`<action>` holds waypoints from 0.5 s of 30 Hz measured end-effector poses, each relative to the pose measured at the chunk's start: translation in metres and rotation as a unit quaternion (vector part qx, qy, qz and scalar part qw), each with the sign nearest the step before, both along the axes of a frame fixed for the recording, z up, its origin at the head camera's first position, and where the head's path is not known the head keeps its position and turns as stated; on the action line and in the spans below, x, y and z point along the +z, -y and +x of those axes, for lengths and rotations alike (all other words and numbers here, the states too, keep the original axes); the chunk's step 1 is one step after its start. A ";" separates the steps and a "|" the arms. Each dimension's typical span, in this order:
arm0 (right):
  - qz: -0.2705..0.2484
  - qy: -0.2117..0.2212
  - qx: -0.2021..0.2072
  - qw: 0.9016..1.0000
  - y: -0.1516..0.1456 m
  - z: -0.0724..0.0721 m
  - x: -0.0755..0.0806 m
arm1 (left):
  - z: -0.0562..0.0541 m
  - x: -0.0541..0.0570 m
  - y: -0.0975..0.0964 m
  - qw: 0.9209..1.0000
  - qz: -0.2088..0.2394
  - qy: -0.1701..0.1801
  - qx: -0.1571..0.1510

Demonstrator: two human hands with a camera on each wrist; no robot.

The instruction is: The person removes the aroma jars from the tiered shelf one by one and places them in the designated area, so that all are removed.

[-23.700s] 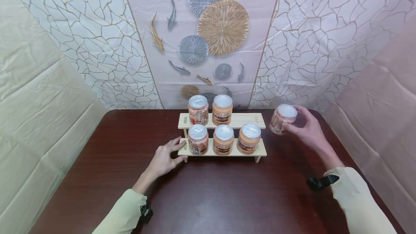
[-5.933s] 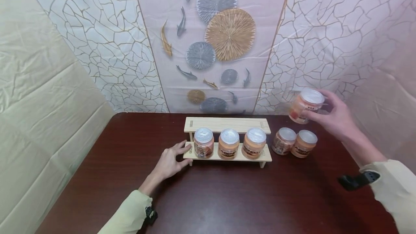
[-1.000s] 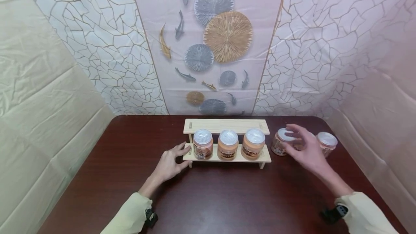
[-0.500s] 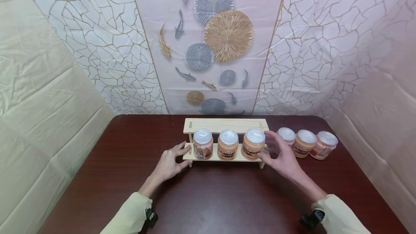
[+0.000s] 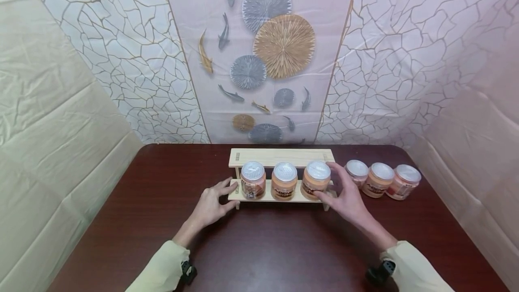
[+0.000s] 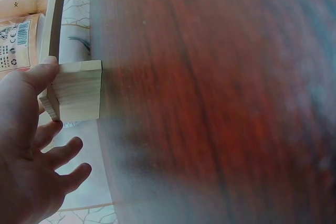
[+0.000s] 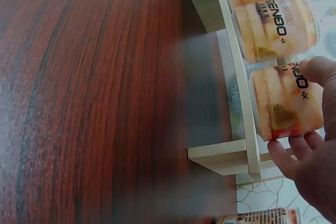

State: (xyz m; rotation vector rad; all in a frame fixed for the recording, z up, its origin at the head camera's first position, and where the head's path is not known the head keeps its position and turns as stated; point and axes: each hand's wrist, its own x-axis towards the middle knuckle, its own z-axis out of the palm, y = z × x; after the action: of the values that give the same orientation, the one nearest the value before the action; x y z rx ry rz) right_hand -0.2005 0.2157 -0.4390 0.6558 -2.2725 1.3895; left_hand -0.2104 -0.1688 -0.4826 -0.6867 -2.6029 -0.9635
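A two-tier pale wooden rack [image 5: 284, 157] stands on the table. Three orange jars with clear ridged lids sit on its lower shelf: a left jar [image 5: 253, 184], a middle jar [image 5: 284, 184] and a right jar [image 5: 313, 184]. My left hand [image 5: 211, 204] grips the lower shelf's left end, thumb at the front edge beside the leg [image 6: 81, 90] in the left wrist view. My right hand [image 5: 349, 197] holds the right jar from its outer side, thumb across the front near the dark lettering [image 7: 301, 80]; that jar stands upright at the shelf surface.
Right of the rack, three more jars stand in a row on the dark red-brown table [image 5: 259, 247]: one jar [image 5: 358, 174] partly behind my right hand, one jar [image 5: 378, 184] in the middle and one jar [image 5: 403, 184] farthest right. Patterned cloth [image 5: 227, 116] hangs behind.
Earlier, two upper-shelf jars were moved to the table's right, joining the one carried at first. Lately my right hand came left from there to the rack's right jar. The left hand stays put.
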 end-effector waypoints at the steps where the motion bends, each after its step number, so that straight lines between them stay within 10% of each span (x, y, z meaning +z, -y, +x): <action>1: 0.002 -0.004 -0.005 1.000 0.001 0.000 0.000 | 0.000 0.000 0.000 1.000 0.000 0.000 0.000; 15: 0.036 -0.018 -0.052 0.998 0.009 0.001 0.006 | 0.000 -0.001 0.000 1.000 -0.001 -0.005 0.000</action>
State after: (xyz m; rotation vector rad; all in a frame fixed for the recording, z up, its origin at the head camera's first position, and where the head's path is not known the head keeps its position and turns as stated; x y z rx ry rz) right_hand -0.1996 0.2068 -0.4330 0.5727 -2.3018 1.2430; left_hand -0.2107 -0.1685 -0.4835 -0.6917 -2.5953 -0.9540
